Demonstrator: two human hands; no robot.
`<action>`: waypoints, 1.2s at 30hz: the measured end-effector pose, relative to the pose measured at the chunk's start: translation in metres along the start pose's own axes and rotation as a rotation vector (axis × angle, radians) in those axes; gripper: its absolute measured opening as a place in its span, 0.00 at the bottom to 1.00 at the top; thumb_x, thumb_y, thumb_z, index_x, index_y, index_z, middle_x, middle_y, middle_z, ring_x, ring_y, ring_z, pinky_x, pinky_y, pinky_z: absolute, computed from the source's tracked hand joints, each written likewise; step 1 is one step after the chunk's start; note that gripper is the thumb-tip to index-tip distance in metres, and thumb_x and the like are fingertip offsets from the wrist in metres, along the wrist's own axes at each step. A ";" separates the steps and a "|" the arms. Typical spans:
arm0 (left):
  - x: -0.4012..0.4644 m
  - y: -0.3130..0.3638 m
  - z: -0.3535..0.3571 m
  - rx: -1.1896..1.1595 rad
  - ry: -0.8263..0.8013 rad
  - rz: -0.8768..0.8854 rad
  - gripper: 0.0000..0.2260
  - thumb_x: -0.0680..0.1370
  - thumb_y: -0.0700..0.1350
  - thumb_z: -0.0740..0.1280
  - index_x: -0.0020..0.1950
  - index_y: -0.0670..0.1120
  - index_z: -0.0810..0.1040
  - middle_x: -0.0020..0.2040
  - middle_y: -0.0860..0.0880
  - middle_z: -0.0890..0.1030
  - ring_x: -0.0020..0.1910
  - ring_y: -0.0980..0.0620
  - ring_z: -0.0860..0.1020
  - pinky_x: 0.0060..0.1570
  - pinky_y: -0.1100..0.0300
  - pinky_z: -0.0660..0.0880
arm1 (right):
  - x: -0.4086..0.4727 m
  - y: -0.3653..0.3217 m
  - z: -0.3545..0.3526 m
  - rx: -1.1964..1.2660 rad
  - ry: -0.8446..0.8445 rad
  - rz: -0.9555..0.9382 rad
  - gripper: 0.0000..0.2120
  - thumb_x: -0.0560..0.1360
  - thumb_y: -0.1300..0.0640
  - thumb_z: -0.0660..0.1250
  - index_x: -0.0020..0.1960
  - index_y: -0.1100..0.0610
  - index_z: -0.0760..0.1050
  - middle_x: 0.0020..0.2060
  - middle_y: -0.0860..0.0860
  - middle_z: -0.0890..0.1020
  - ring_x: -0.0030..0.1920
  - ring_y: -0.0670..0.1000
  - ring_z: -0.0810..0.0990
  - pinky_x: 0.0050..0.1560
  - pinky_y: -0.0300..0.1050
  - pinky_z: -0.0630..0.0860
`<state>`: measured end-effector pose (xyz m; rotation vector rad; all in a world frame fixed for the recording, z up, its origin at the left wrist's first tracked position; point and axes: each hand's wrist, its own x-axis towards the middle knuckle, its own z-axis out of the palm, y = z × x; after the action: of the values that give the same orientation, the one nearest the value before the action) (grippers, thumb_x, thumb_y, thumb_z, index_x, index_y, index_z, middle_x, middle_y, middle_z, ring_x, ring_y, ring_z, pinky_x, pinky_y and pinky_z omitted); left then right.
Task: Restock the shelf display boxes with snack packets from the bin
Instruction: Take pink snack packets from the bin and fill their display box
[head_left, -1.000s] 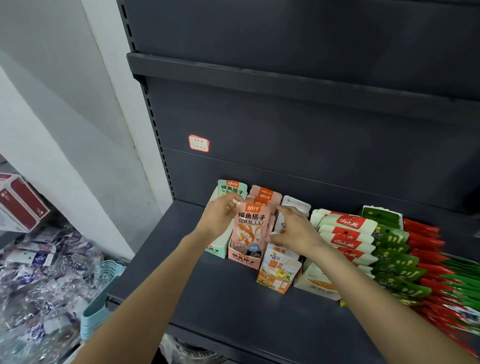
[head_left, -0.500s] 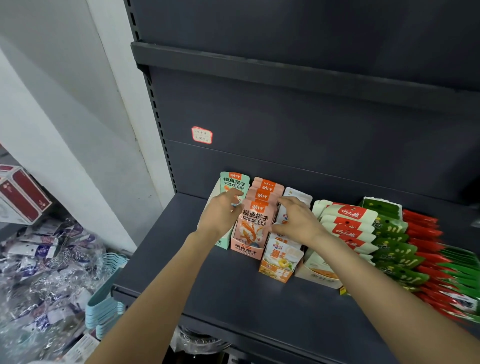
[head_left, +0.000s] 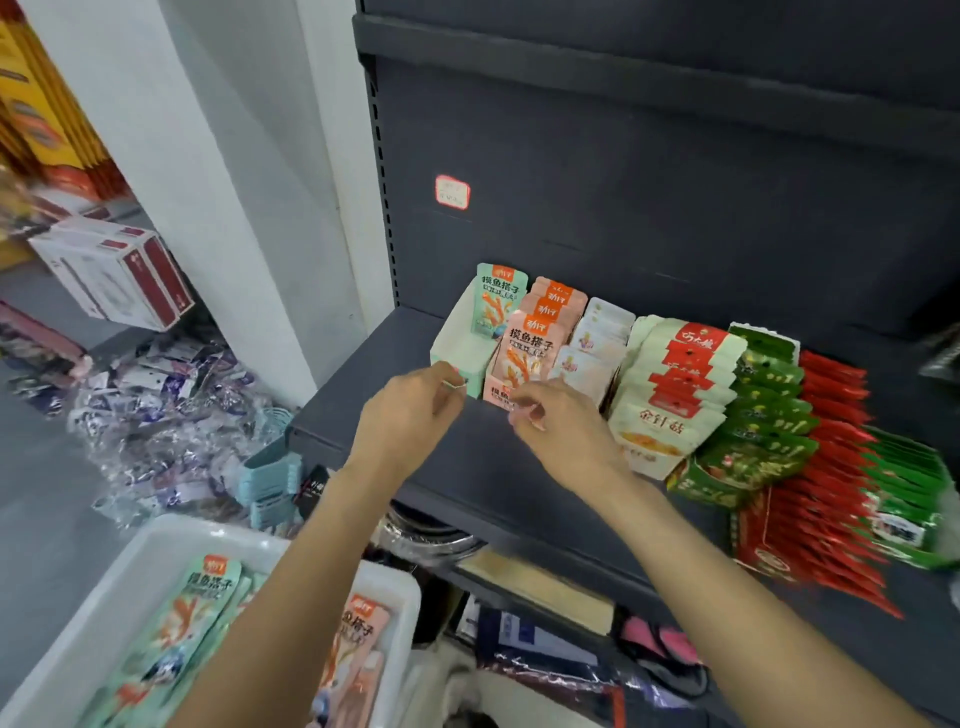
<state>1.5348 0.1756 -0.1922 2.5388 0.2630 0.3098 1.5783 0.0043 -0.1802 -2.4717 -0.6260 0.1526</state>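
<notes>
both hands (head_left: 410, 410) (head_left: 561, 431) hovered mid-frame with loosely curled fingers, holding nothing — packets (head_left: 208, 608) sat in the white bin (head_left: 93, 613), lower left. probably light, floppy, slick — best pinched by the top edge.

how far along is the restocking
Partly done. The pink display box looks well filled, but the mint display box shows only one packet. Both the left hand and right hand hold nothing. Mint and pink packets still wait in the white bin.
</notes>
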 end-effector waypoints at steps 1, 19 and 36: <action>-0.015 -0.008 -0.002 -0.013 0.010 -0.026 0.08 0.78 0.50 0.61 0.55 0.51 0.76 0.47 0.51 0.82 0.44 0.49 0.78 0.43 0.54 0.75 | -0.010 -0.003 0.010 0.017 -0.019 -0.015 0.13 0.78 0.55 0.63 0.61 0.54 0.76 0.57 0.51 0.78 0.56 0.52 0.77 0.57 0.51 0.74; -0.201 -0.234 -0.001 0.016 -0.324 -0.333 0.17 0.78 0.45 0.64 0.66 0.43 0.73 0.64 0.44 0.75 0.61 0.46 0.74 0.59 0.57 0.68 | -0.129 -0.088 0.260 0.286 -0.331 0.320 0.20 0.78 0.57 0.63 0.69 0.56 0.67 0.65 0.55 0.73 0.66 0.53 0.70 0.65 0.45 0.66; -0.221 -0.298 0.039 -0.097 -0.557 -0.150 0.12 0.79 0.44 0.63 0.61 0.44 0.77 0.58 0.44 0.78 0.59 0.44 0.73 0.61 0.52 0.70 | -0.170 -0.108 0.372 0.218 -0.339 0.514 0.33 0.79 0.54 0.61 0.77 0.49 0.47 0.77 0.51 0.49 0.77 0.52 0.45 0.76 0.49 0.47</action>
<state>1.2989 0.3451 -0.4259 2.3779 0.2107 -0.4287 1.2945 0.1923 -0.4314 -2.3556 -0.0799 0.8064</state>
